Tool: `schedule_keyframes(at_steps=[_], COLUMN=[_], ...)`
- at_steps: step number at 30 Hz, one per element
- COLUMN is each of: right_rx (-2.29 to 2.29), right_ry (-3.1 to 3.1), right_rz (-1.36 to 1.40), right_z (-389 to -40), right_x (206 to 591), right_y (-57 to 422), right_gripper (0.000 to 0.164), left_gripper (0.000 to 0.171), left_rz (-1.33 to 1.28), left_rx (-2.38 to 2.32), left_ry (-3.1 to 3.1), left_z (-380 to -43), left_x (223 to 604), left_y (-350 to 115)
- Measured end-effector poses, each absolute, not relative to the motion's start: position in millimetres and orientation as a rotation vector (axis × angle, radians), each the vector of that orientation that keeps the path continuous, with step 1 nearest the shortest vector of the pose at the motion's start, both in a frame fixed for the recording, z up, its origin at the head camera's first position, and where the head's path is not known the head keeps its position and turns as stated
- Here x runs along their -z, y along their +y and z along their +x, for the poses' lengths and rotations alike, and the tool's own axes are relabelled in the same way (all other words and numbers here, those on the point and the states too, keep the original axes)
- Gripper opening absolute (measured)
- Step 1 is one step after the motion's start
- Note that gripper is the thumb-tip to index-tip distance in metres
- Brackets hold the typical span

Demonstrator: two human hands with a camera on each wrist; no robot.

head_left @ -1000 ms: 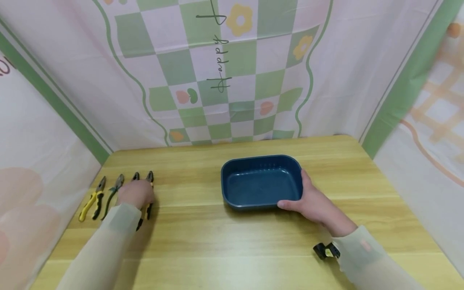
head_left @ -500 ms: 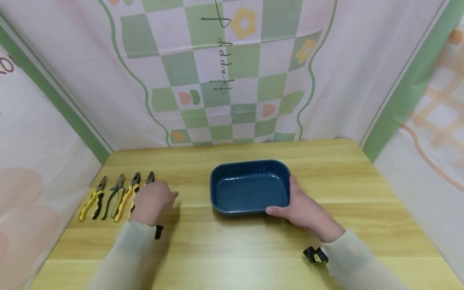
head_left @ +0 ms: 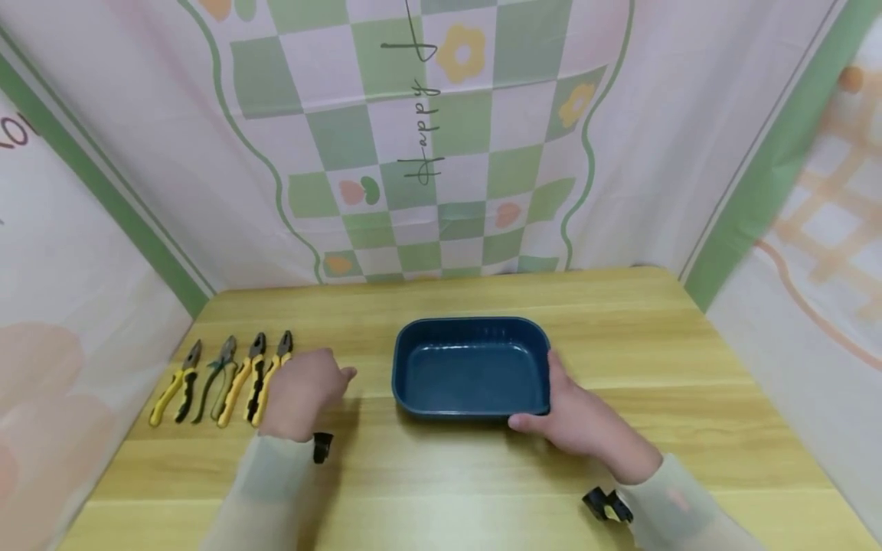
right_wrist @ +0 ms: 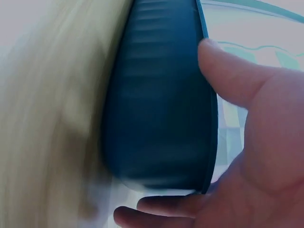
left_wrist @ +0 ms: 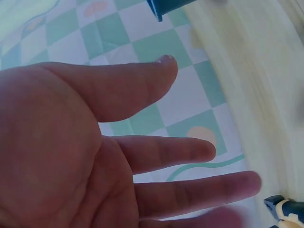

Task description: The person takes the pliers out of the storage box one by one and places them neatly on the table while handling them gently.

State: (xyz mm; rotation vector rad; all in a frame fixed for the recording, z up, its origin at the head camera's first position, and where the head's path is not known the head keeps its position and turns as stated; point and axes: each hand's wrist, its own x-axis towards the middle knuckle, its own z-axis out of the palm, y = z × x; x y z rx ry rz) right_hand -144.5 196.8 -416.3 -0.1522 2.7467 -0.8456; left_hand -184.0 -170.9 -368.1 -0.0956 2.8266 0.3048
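Observation:
A dark blue rectangular plastic container, open at the top, rests on the wooden table near its middle. My right hand grips its near right corner. In the right wrist view the thumb lies on the rim, with the fingers against the end wall. My left hand hovers beside a row of several pliers on the left, partly covering the rightmost pair. The left wrist view shows its fingers extended, holding nothing.
The pliers lie side by side with jaws pointing away, handles yellow and black or green. Wooden table shows between the left hand and the container. A patterned cloth hangs behind the table and along both sides. Black camera mounts sit at both wrists.
My left hand has moved right, away from the middle of the pliers row, uncovering more of them. The container has shifted left and slightly nearer, with my right hand on it throughout.

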Motion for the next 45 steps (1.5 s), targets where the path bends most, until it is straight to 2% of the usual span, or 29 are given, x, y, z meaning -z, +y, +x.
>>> schedule_keyframes(at_steps=[6,11,30,34,41,45], right_rx=[0.927,0.922,0.893,0.911,0.912,0.823], right_ry=[2.748,2.772,2.730,2.734,2.900,3.053], right_rz=[-0.222,-0.255,-0.186,-0.123,-0.045,-0.006], right_z=[-149,-152,-147,-156,-187,-202], right_x=[410,407,398,395,398,404], right_y=[204,205,203,214,240,246], right_gripper=[0.125,0.116,0.121,0.122,0.103,0.101], left_gripper=[0.066,0.069,0.066,0.069,0.081,0.084], left_rz=[-0.050,-0.003,-0.042,-0.031,-0.083,-0.127], left_rx=[-0.324,-0.280,-0.317,-0.272,-0.232,-0.234], left_ry=[2.818,2.812,2.782,2.852,2.907,2.934], left_z=[-187,-188,-187,-189,-191,-192], left_x=[375,376,379,378,383,389], left_y=[-166,-161,-162,-162,-159,-157])
